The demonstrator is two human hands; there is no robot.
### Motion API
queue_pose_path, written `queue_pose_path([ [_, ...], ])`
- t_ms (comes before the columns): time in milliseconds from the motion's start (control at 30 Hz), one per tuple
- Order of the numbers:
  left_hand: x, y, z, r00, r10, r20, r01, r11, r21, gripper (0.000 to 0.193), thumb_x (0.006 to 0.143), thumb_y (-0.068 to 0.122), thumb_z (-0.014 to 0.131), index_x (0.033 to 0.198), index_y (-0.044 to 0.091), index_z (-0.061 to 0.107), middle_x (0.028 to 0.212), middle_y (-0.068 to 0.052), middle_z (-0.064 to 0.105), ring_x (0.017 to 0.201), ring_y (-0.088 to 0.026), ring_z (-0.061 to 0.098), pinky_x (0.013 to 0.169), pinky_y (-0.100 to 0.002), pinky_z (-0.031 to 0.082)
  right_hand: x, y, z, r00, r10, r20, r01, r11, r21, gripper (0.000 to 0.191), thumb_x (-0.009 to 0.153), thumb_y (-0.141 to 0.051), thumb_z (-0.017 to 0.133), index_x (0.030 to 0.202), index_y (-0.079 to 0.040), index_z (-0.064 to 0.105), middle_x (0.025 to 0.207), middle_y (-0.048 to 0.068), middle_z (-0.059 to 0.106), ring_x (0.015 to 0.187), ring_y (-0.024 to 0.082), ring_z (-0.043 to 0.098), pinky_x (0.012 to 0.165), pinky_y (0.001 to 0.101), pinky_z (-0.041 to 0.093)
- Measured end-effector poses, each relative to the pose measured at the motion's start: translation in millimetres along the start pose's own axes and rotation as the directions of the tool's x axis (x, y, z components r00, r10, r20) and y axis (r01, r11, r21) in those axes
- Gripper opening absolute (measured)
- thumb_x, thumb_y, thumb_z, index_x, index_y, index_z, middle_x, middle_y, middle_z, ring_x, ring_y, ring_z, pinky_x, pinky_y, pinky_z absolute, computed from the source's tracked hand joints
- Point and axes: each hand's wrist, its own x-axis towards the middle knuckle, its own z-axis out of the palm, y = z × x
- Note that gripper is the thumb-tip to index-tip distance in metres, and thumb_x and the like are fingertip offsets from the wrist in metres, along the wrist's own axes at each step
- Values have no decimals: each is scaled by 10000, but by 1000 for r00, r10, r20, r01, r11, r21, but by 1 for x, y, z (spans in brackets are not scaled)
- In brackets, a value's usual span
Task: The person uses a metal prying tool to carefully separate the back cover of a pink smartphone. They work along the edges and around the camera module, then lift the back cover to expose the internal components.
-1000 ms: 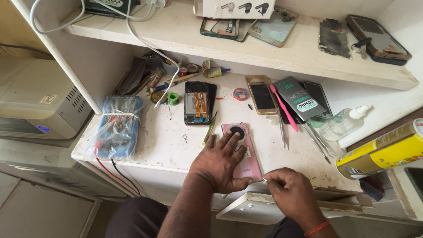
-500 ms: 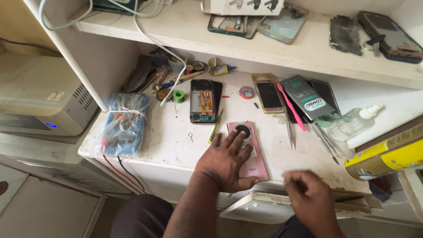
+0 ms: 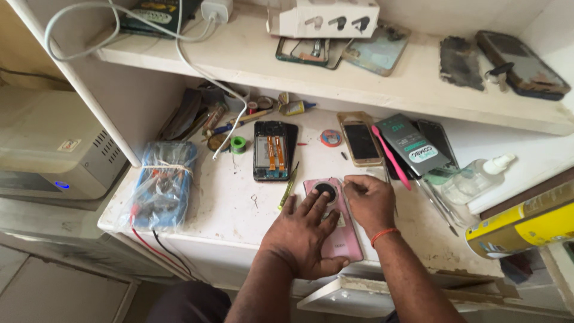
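A pink phone lies face down on the white worktop, with a round black camera ring near its top. My left hand lies flat on the phone's lower half, fingers spread. At the phone's top right corner, the fingertips of my right hand are pinched together; I cannot tell whether they hold anything. An opened black phone with orange flex cables lies further back. A green-handled tool rests just left of the pink phone.
A gold phone, a pink stylus and dark phone parts lie at the back right. A clear bottle and a yellow can are at the right. A bagged tool kit sits left. A shelf overhangs.
My right hand has come up from the open drawer below the worktop edge to the pink phone's top right corner. My left hand has stayed on the phone.
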Motion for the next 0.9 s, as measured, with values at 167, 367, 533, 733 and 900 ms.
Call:
queue_pose_path([
  [167,-2,-3,5,1000,-1,20,0,1000,18,949,814,789,474,1467,100,503,1625,-240,296,1522,-407,226,1165,-663,194,-2,3,4,1000,17,-8,-17,1000,-11,163,840,-107,755,969,-23,809,815,69,798,705,98,728,669,254,573],
  [367,-1,-3,4,999,-14,45,13,1000,25,969,814,805,441,1484,106,479,1627,-237,275,1522,-400,206,1171,-649,186,-3,-3,5,999,51,12,-50,999,-22,134,841,-100,753,936,-27,813,796,67,796,697,96,718,660,254,569],
  [533,-1,-2,5,999,-18,41,17,999,28,976,812,809,432,1487,105,475,1630,-231,272,1521,-391,209,1171,-642,188,-4,-3,4,999,46,14,-46,999,9,124,844,-97,749,932,-35,810,790,48,789,695,82,712,659,247,570],
  [733,-2,-2,5,998,-22,53,20,999,36,956,817,806,434,1490,128,478,1632,-230,271,1523,-393,216,1186,-634,178,-4,-3,4,999,10,35,-9,999,-42,123,839,-83,732,921,-34,811,760,57,786,656,83,708,624,257,570],
  [900,-1,-2,5,999,-22,47,21,999,34,967,810,813,431,1489,126,472,1632,-225,270,1518,-387,217,1181,-630,174,-4,-5,2,994,48,97,-44,998,-46,120,866,-105,718,916,-35,802,731,75,780,616,109,690,576,284,554],
])
